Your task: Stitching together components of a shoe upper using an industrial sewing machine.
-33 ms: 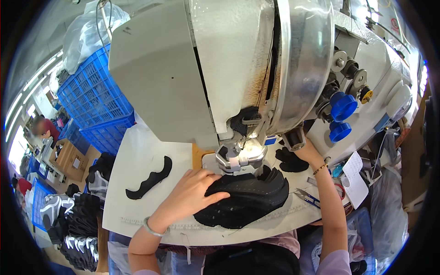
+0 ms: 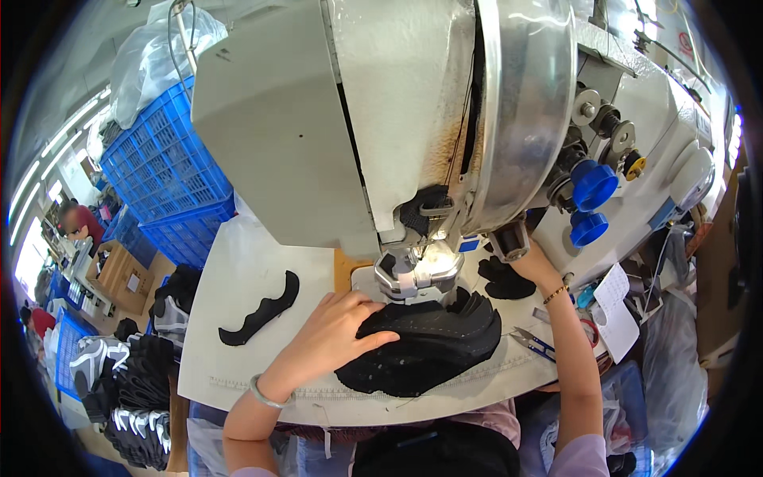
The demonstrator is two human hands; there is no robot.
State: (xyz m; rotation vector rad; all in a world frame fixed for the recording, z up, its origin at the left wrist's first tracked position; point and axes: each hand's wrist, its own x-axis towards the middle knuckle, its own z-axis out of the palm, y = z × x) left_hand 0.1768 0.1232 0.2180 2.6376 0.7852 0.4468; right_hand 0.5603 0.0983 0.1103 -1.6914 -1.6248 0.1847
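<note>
A black shoe upper (image 2: 425, 346) with light stitch lines lies on the table just below the lit clamp (image 2: 417, 274) of a large sewing machine (image 2: 413, 103). My left hand (image 2: 338, 330) holds its left edge, thumb across the top and fingers bent at the far side. My right hand (image 2: 537, 264) reaches behind a dark knob on the machine head, and its fingers are hidden there. Close to that wrist lies a small black cut piece (image 2: 506, 280). A curved, wavy-edged black piece (image 2: 261, 310) rests alone to the left.
Thread snips (image 2: 534, 343) and a white paper (image 2: 613, 306) lie at right. A printed ruler strip (image 2: 318, 393) runs along the table's front. Blue crates (image 2: 167, 151) stand at back left, above stacked black and grey shoe parts (image 2: 139, 389). Another person (image 2: 82, 222) sits far left.
</note>
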